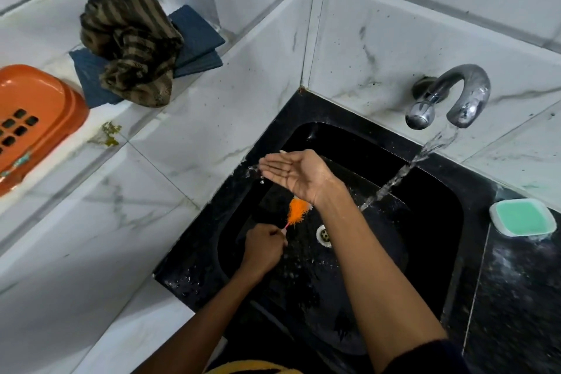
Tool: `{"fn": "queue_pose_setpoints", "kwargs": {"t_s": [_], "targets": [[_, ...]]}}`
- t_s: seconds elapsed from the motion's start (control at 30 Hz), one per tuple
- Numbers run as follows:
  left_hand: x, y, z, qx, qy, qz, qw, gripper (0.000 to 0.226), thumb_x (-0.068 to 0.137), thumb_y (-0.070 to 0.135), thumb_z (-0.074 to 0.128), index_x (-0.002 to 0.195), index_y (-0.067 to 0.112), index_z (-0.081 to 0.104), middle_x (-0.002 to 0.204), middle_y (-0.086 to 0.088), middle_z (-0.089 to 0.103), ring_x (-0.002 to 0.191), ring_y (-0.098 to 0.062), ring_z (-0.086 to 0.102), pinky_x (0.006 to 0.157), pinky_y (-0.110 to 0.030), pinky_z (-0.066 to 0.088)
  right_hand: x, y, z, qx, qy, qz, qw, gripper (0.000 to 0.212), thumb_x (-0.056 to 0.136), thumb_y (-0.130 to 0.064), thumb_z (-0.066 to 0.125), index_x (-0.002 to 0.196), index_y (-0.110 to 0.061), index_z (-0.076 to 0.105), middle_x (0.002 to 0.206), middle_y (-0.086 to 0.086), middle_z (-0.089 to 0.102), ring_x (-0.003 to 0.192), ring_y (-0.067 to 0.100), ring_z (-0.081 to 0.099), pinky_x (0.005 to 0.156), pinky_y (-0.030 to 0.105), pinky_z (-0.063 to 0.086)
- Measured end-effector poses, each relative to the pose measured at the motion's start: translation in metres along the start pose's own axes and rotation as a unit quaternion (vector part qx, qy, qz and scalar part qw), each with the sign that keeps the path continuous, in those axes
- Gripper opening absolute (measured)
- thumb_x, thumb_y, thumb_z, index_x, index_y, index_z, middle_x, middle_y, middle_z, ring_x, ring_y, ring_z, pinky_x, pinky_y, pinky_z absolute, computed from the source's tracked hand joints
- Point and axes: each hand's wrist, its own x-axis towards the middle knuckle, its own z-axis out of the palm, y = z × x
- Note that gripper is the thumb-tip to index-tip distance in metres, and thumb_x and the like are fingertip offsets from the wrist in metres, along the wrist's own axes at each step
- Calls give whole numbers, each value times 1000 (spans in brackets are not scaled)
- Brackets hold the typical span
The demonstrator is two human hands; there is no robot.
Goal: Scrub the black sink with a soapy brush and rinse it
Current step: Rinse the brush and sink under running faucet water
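White marble tiles wall a corner where the black sink (431,215) takes water from the running tap (455,97). Left hand (264,249) grips the brush (297,211) low in the basin; right hand (294,173) is cupped open, flinging water leftward. Splash could soak the ledge cloths (133,45). A dish (523,217) holds green soap; the orange tray (33,118) looks empty.

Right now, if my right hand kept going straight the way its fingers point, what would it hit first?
Probably the white marble tiled wall left of the sink; the right hand points that way, open, with only water drops in between. Depth is hard to judge.
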Motion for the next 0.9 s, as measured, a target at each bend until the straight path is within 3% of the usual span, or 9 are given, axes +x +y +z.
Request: {"fn": "queue_pose_setpoints", "kwargs": {"t_s": [0.13,0.23,0.3,0.43,0.53,0.6,0.67,0.77,0.9], "targets": [[-1,-1,-5,-7,-15,8,1000,36,95,22,60,63,8,68,53,-1,60,47,-13,52,55,-26,42,-10,-2,-42,106,134,-30,985,31,97,-10,39,98,5,66,94,20,71,87,27,68,76,31,54],[-2,-1,-5,-7,-17,12,1000,36,95,21,60,62,7,68,52,-2,59,46,-14,51,52,-24,41,-21,-6,-90,277,208,-83,934,31,94,-8,35,75,-7,59,60,8,61,58,16,53,54,25,40],[-3,0,-5,1,-18,15,1000,35,94,19,61,62,6,68,52,0,60,46,-14,53,52,-23,42,-29,-11,-117,345,206,-117,908,31,91,-10,30,66,-15,47,54,2,47,49,14,39,51,23,28],[-6,2,-5,19,-20,25,999,33,94,19,60,63,8,69,56,-2,63,52,-15,58,57,-26,49,-41,-27,-135,350,208,-153,900,31,91,-15,22,62,-19,32,48,-3,34,43,10,27,50,21,18],[-10,4,-6,20,-25,32,999,35,95,21,60,63,10,69,59,-6,64,55,-17,59,61,-33,54,-32,-36,-124,293,236,-153,914,43,100,-32,20,61,-20,34,45,-2,37,40,12,32,45,19,24],[-11,4,-8,26,-23,36,999,34,95,21,60,64,9,69,59,-5,64,54,-16,58,61,-32,52,-26,-40,-101,234,234,-141,933,44,103,-23,24,68,-12,48,51,6,56,50,19,53,44,21,45],[-13,5,-9,29,-20,37,999,33,94,19,60,64,8,69,57,-2,63,54,-15,58,59,-29,48,-20,-41,-69,144,181,-130,964,39,103,-13,31,88,5,62,82,23,70,85,32,68,68,33,60],[-15,6,-13,22,-22,34,999,35,95,19,59,63,10,68,58,-2,64,54,-16,59,58,-30,49,-16,-40,-20,35,75,-95,992,36,101,-10,35,115,15,58,114,30,64,111,39,62,97,43,51],[-17,6,-18,20,-19,45,999,38,96,20,59,60,12,67,58,-4,65,55,-20,61,61,-37,55,-12,-36,1,1,28,-67,997,36,100,-10,38,119,14,57,120,28,62,115,38,60,102,45,47]]}}
